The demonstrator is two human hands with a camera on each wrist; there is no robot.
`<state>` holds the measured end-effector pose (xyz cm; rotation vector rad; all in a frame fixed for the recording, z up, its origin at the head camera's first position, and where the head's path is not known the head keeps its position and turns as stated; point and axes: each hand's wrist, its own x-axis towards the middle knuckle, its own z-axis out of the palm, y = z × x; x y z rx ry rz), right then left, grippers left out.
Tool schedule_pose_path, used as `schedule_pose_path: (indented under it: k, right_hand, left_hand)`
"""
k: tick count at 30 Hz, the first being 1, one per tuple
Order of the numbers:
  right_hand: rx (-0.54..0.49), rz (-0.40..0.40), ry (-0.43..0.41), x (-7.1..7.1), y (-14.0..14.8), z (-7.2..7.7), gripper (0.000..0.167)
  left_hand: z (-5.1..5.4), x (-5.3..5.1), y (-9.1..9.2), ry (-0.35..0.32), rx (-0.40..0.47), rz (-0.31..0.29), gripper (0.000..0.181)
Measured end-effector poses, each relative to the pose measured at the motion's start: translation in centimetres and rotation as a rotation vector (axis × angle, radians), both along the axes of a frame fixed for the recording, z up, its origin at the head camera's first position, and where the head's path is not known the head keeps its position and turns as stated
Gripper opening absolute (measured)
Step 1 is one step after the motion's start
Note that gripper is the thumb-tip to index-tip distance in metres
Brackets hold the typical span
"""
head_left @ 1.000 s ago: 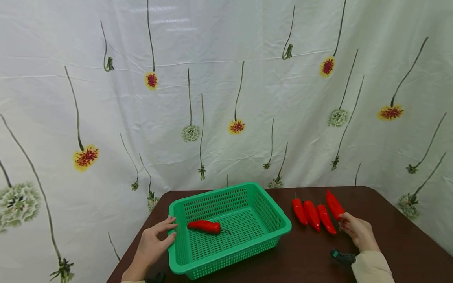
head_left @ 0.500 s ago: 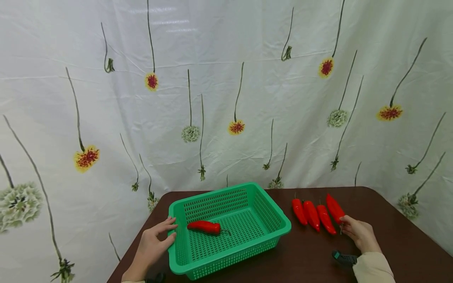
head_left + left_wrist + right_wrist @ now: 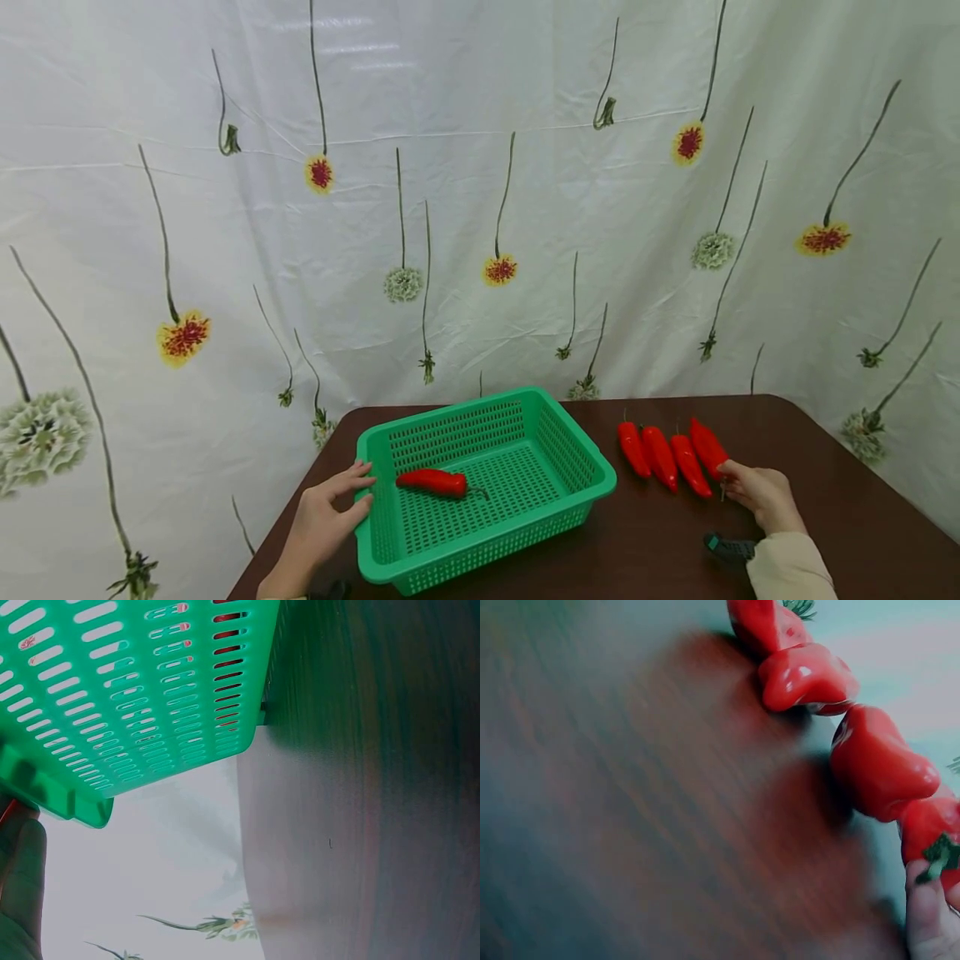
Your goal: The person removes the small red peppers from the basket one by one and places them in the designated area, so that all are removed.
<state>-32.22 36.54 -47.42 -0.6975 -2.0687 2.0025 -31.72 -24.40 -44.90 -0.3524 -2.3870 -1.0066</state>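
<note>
In the head view my left hand [image 3: 322, 525] grips the left rim of the green basket [image 3: 487, 565], fingers over the edge. One red pepper [image 3: 432, 482] lies inside it. To the right, my right hand [image 3: 761, 498] pinches the stem end of a red pepper [image 3: 707, 446], which lies beside a row of several red peppers [image 3: 660, 457]. The right wrist view shows the thumb against the held pepper [image 3: 930, 825] below its green stem. The left wrist view shows the slotted wall of the basket [image 3: 142, 697] and part of my left hand [image 3: 22, 885] beside its rim.
A dark brown table [image 3: 637, 550] carries everything. Behind it hangs a white curtain [image 3: 450, 333] with printed flowers. A dark strap-like device [image 3: 729, 547] is at my right wrist.
My right hand has shifted the pinched pepper slightly toward me, nearer the row. My left hand and the basket have stayed in place.
</note>
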Motion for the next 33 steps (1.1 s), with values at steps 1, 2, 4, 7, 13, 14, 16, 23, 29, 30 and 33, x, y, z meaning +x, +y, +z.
schedule_pose_path:
  k: [1, 2, 4, 7, 13, 14, 16, 23, 29, 30, 33]
  right_hand:
    - [0.013, -0.004, -0.002, 0.02, -0.05, 0.03, 0.045]
    - [0.028, -0.009, -0.008, 0.06, -0.11, 0.05, 0.047]
    - [0.04, -0.016, -0.015, 0.08, -0.18, 0.05, 0.05]
    - [0.055, -0.012, -0.025, 0.08, -0.22, -0.04, 0.053]
    - [0.102, -0.001, -0.055, 0.04, -0.32, 0.13, 0.054]
    - [0.116, 0.009, -0.06, 0.05, -0.3, 0.17, 0.055]
    - [0.143, 0.03, -0.072, 0.07, -0.25, 0.24, 0.055]
    - [0.178, 0.098, -0.086, 0.15, -0.1, 0.56, 0.047]
    - [0.232, 0.131, -0.087, -0.05, -0.12, 0.68, 0.042]
    - [0.242, 0.131, -0.093, -0.07, -0.13, 0.68, 0.041]
    - [0.261, 0.137, -0.11, -0.09, -0.16, 0.76, 0.042]
  left_hand:
    - [0.03, 0.0, 0.0, 0.004, -0.005, 0.003, 0.025]
    - [0.05, 0.01, 0.01, 0.007, -0.007, 0.004, 0.025]
    - [0.06, 0.01, 0.01, 0.012, -0.01, 0.005, 0.025]
    - [0.06, 0.01, 0.0, 0.01, -0.011, 0.007, 0.025]
    - [0.0, -0.08, -0.08, 0.009, -0.012, 0.006, 0.024]
    - [-0.02, -0.1, -0.09, 0.009, -0.01, 0.004, 0.024]
    - [-0.05, -0.13, -0.12, 0.007, -0.008, 0.002, 0.024]
    - [0.01, -0.07, -0.09, 0.004, -0.002, -0.004, 0.023]
    - [0.08, 0.0, 0.01, -0.006, -0.004, 0.001, 0.023]
    - [0.09, -0.01, 0.02, -0.006, -0.003, 0.0, 0.024]
    - [0.07, -0.02, 0.04, -0.007, -0.002, 0.0, 0.024]
